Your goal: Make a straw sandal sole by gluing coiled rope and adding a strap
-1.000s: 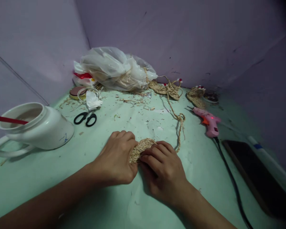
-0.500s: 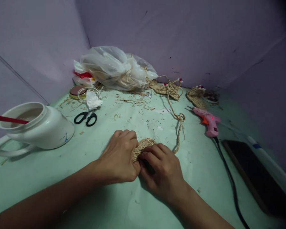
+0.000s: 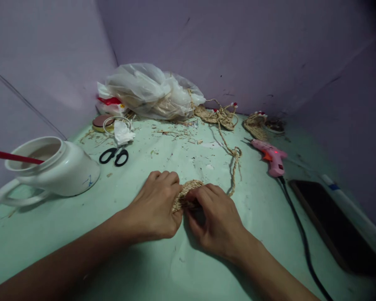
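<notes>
Between my hands is a rounded piece of coiled straw braid [image 3: 191, 186], low over the table. My left hand [image 3: 159, 205] is closed on its left side, thumb below and fingers curled over the top. At the right side, the fingers of my right hand [image 3: 217, 215] are bent in against the coil, thumb underneath, closed on its edge. What sits right under those fingertips is hidden. A twisted straw cord [image 3: 234, 171] with a loose knot runs from beside my right hand back toward small woven straw pieces [image 3: 221, 117] at the wall.
On the green table [image 3: 150, 267] stand a white mug [image 3: 78, 171] with a red stick, black-handled scissors [image 3: 121, 158] and a plastic bag [image 3: 153, 92]. To the right lie a pink glue gun [image 3: 271, 156], its black cable [image 3: 301, 234] and a phone [image 3: 335, 225]. Straw scraps are scattered around.
My right hand's fingers have shifted slightly up along the coil, the thumb now farther from the index finger. My left hand keeps its hold. The whole view has shifted a little.
</notes>
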`<state>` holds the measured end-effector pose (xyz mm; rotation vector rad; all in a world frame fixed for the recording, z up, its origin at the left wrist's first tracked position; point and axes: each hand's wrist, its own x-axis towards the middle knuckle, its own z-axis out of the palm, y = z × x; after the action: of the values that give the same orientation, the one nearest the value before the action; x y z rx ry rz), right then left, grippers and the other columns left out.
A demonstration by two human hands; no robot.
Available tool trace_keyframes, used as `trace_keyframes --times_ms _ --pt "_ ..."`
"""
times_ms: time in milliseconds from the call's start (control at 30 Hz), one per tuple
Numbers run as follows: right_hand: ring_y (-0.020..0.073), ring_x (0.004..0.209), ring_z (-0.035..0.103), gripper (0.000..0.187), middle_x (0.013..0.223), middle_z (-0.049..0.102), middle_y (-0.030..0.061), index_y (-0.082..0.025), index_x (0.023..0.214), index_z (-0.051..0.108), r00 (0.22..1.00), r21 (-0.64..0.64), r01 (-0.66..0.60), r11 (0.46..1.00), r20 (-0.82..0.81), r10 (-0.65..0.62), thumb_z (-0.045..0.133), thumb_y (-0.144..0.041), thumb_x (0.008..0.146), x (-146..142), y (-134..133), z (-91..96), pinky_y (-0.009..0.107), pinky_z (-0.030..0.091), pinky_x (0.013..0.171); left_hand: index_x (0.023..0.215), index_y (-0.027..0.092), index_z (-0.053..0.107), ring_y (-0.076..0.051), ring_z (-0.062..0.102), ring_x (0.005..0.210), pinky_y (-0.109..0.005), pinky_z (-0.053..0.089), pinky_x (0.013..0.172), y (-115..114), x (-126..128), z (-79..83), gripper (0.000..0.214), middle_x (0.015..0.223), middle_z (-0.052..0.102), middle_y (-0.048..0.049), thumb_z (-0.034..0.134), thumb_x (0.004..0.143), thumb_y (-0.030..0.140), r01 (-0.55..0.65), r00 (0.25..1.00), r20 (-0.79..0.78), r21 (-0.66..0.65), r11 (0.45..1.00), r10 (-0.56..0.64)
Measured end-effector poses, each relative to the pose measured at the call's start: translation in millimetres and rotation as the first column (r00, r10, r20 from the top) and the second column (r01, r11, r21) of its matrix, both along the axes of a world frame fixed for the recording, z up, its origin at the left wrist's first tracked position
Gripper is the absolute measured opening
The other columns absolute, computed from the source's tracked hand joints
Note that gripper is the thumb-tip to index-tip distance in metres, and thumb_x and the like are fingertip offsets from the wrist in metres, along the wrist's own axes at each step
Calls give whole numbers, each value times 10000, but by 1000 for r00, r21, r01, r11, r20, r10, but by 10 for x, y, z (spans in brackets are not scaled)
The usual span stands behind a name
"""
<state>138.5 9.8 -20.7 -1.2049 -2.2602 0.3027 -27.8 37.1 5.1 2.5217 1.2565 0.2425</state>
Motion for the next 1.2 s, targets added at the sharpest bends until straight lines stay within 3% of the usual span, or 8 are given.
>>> trace_keyframes --times_ms 233,467,567,767,967,1067,1200 --pt "222 780 521 195 853 649 77 -170 852 671 998 12 -23 1000 56 23 539 -184 708 -16 -19 10 357 417 672 834 184 646 -252 510 903 -422 388 847 -4 -9 44 175 926 560 -78 539 714 255 -12 999 -33 -21 1000 11" --pt "209 739 527 171 799 657 70 -172 831 680 999 47 7 999 49 -10 525 -194 762 -45 -34 15 343 421 638 957 220 616 -236 527 942 -402 378 885 95 -166 134 299 988 572 -51 556 666 191 155 987 -23 -112 982 -159" --pt "215 773 545 165 862 658 80 -177 845 675 998 58 4 998 58 -8 531 -198 766 -36 -30 1 351 431 657 927 211 619 -248 529 946 -411 383 880 87 -150 118 279 973 578 -57 575 652 212 123 992 -20 -89 988 -126" --pt "247 885 581 180 1179 618 106 -181 872 675 997 82 13 997 68 -18 553 -208 742 -14 -13 -38 384 443 718 811 190 635 -221 526 817 -394 408 804 18 -17 38 156 859 559 -59 547 684 217 32 999 -17 7 999 -32" --pt "213 799 557 168 1068 669 63 -203 848 664 997 43 3 999 73 -6 535 -207 739 -29 16 -9 356 410 691 719 175 600 -227 527 813 -402 412 806 37 12 20 86 844 561 -69 544 664 212 12 1000 -23 33 999 -12" --pt "208 781 555 132 1025 672 55 -203 808 618 991 -32 -13 999 130 17 541 -200 701 -29 58 43 353 394 680 783 181 589 -234 538 823 -417 417 821 51 1 30 127 856 576 -67 548 672 228 -1 1000 -20 -7 1000 1" --pt "216 689 544 251 770 659 53 -183 907 579 977 -107 71 992 209 -48 564 -231 661 -24 106 125 342 379 608 995 192 542 -272 536 944 -406 446 813 76 -66 54 366 937 603 -77 606 646 282 -90 994 44 -130 987 96"
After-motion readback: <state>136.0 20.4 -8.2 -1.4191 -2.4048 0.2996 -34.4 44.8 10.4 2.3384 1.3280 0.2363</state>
